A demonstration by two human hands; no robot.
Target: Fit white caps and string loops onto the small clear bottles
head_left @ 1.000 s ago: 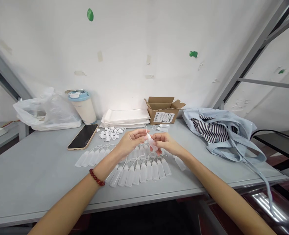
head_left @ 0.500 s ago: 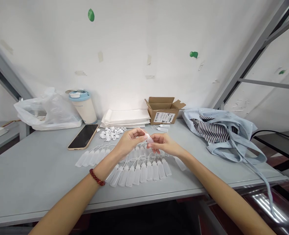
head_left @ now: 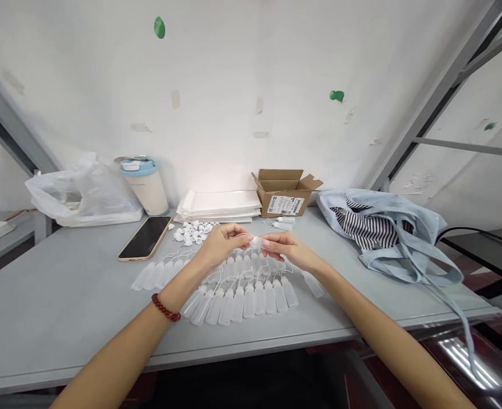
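A small translucent squeeze bottle (head_left: pixel 256 242) is held between my two hands above the bench. My left hand (head_left: pixel 222 245) pinches its white top end with thumb and fingertips. The body of the bottle lies in the closed fingers of my right hand (head_left: pixel 292 250), which partly hide it. Below my hands, rows of similar bottles (head_left: pixel 237 307) with thin white cords at their necks lie on the bench. One more bottle (head_left: pixel 313 284) lies beside my right forearm. A heap of small white caps (head_left: pixel 193 233) sits behind my left hand.
A phone (head_left: pixel 145 238), a tumbler (head_left: pixel 146 187) and a plastic bag (head_left: pixel 80 193) stand at the left. Behind are stacked white sheets (head_left: pixel 219 204) and an open cardboard box (head_left: pixel 283 199) with a few bottles before it. A blue cloth bag (head_left: pixel 383 227) covers the right side.
The held bottle has tipped from slanting upright to lying more sideways, its top toward my left hand. My right fingers have shifted slightly along it.
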